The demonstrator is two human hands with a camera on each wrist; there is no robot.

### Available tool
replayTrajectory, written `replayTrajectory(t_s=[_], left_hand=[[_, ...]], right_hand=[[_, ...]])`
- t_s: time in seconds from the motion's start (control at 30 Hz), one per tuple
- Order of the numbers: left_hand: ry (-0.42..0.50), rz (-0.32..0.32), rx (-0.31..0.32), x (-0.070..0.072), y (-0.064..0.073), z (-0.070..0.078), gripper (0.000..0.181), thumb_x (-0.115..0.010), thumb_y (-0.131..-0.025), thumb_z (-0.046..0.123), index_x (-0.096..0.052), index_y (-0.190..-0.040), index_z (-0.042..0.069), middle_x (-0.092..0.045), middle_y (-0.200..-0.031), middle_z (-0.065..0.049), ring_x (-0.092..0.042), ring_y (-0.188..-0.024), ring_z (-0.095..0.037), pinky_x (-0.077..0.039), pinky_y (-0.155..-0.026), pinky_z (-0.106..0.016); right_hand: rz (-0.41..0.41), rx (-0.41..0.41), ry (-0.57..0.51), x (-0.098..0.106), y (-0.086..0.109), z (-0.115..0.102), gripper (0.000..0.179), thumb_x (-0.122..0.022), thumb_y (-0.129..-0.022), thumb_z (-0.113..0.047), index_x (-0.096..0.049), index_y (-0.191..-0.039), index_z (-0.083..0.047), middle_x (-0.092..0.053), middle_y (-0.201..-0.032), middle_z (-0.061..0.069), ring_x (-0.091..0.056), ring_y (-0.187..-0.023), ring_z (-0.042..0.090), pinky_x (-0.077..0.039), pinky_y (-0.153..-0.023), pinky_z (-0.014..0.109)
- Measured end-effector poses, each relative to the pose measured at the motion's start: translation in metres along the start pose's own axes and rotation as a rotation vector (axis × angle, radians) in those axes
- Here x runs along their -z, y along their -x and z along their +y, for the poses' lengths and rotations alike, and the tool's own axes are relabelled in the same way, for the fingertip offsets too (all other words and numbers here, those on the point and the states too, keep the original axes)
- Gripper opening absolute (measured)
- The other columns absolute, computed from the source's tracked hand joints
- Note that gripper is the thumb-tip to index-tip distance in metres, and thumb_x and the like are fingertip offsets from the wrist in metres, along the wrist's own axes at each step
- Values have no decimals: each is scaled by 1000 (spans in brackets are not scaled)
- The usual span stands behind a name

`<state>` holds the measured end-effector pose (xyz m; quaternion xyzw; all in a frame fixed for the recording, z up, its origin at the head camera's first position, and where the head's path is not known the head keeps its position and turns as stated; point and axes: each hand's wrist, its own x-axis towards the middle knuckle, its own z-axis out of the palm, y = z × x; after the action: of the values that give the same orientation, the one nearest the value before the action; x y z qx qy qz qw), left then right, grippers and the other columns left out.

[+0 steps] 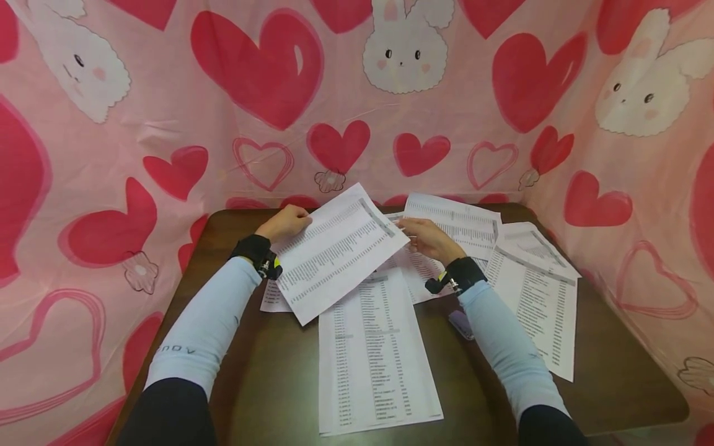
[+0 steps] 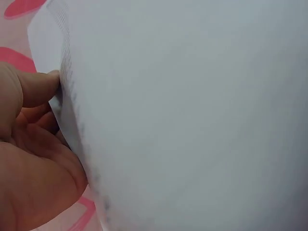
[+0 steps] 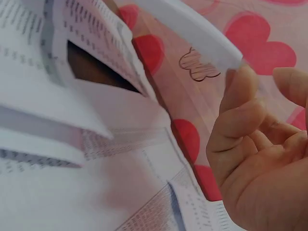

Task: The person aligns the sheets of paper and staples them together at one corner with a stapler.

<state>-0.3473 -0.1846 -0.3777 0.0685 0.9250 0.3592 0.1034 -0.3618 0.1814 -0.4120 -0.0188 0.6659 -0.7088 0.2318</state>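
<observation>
My left hand (image 1: 287,223) pinches the left edge of a printed paper sheet (image 1: 340,254), thumb on its face and fingers behind, as the left wrist view shows. The sheet is raised and tilted over other papers. At its right corner is my right hand (image 1: 429,238); in the right wrist view the index fingertip (image 3: 240,79) touches the paper's edge, with the thumb (image 3: 291,84) held apart from it. Below the raised sheet, a long printed list (image 1: 379,365) lies flat on the table.
On the brown table (image 1: 268,384), more printed sheets overlap at the back (image 1: 457,217) and on the right (image 1: 535,310). A small purple object (image 1: 461,325) lies beside my right forearm. A pink curtain (image 1: 357,167) with hearts and rabbits hangs behind the table.
</observation>
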Motion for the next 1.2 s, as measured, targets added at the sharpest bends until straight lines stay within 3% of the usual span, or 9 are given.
replayTrajectory(t_s=[0.27, 0.5, 0.67, 0.87, 1.0, 1.2], left_hand=[[107, 36, 45, -4, -2, -11, 30, -49, -101, 19, -64, -112, -4, -56, -99, -15, -50, -90, -29, -40, -77, -36], [194, 118, 89, -8, -2, -13, 29, -49, -101, 20, -64, -111, -3, -52, -99, -14, -47, -92, -29, -37, -78, -37], [246, 157, 92, -13, -2, -13, 28, -51, -100, 21, -64, -101, -3, -48, -90, -11, -46, -86, -26, -37, -73, -35], [278, 125, 76, -13, 11, -5, 30, -52, -96, 22, -66, -105, -3, -54, -100, -12, -47, -91, -26, -37, -77, -36], [286, 78, 54, -12, 16, -1, 29, -53, -95, 22, -65, -103, -2, -54, -94, -10, -48, -83, -23, -38, -68, -33], [270, 0, 36, -13, 23, 4, 21, -53, -97, 20, -63, -92, 1, -57, -86, -9, -54, -77, -24, -46, -70, -37]], right_hand=[[-25, -25, -130, -3, -1, 7, 40, -58, -97, -35, -51, -123, -6, -61, -90, 8, -55, -57, 17, -40, -48, 25], [-33, 5, -135, -12, -1, 17, 18, -60, -98, -18, -61, -109, -4, -65, -93, 12, -54, -55, 18, -41, -49, 25], [-49, 13, -132, -20, -2, 19, 13, -58, -98, -10, -59, -108, -2, -64, -87, 8, -53, -54, 16, -39, -48, 25], [6, 26, -122, -21, -4, 12, 9, -56, -99, -10, -59, -102, -2, -61, -75, 6, -49, -52, 15, -38, -47, 25], [39, 47, -122, -16, -1, 6, 10, -57, -98, -10, -65, -96, -5, -58, -70, 6, -48, -49, 15, -38, -47, 25], [99, 57, -21, -11, 2, 0, 12, -60, -97, -15, -66, -93, -5, -55, -70, 6, -49, -50, 15, -42, -47, 25]])
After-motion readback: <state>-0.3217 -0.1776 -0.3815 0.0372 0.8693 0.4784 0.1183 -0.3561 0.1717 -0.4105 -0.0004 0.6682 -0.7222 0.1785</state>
